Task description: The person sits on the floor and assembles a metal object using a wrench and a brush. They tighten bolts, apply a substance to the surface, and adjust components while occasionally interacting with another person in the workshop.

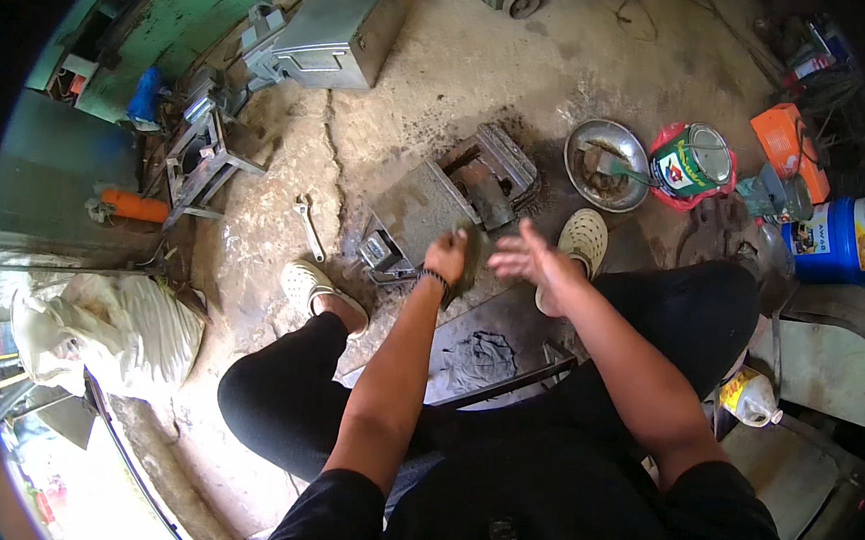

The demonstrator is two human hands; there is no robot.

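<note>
A greasy grey metal machine housing (412, 208) lies on the floor between my feet, with a rectangular opening at its far right end. My left hand (444, 255) is closed at its near side, fingers curled. A dark, blurred thing (470, 263) shows beside those fingers; its kind cannot be made out. Just to the right, my right hand (534, 259) is held in the air with fingers spread and nothing in it. An adjustable wrench (309, 229) rests on the floor left of the housing.
Beyond my right foot sit a metal bowl (581, 187) with a brush in it and a green can (673, 158). A blue bucket (828, 240) stands farther right. At the far left are a grey metal box (339, 33) and a small metal stand (209, 166). A dark rag (479, 362) lies nearby.
</note>
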